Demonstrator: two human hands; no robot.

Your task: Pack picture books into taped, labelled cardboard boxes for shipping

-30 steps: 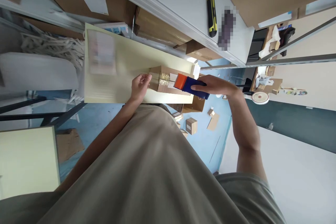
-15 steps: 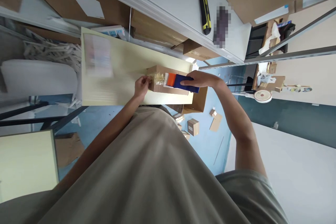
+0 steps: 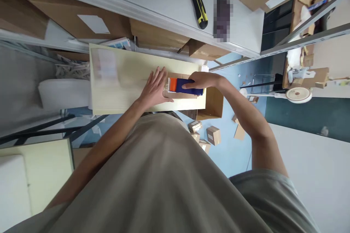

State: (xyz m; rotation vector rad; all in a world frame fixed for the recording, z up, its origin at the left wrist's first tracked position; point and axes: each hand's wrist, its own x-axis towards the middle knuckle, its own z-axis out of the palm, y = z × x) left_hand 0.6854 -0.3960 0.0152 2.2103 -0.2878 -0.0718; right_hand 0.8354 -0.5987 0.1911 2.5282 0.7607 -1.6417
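Observation:
A cardboard box (image 3: 180, 95) lies on the cream tabletop (image 3: 128, 80) in front of my body. My right hand (image 3: 202, 81) is wrapped round a blue and orange tape dispenser (image 3: 188, 86), which rests over the top of the box. At the box's left end my left hand (image 3: 155, 89) is spread, its fingers apart and touching the end, where shiny clear tape shows. The left palm covers part of that end.
Above the table, a white shelf (image 3: 164, 3) bears a yellow and black cutter (image 3: 198, 3) and a pixelated dark item (image 3: 222, 18). An open carton (image 3: 214, 103) stands by the table's right end. Small boxes (image 3: 213, 135) lie on the blue floor.
My left hand has opened from a pinch at the tape and now lies spread against the box's left end. The dispenser has shifted slightly left along the box. The camera view has moved too.

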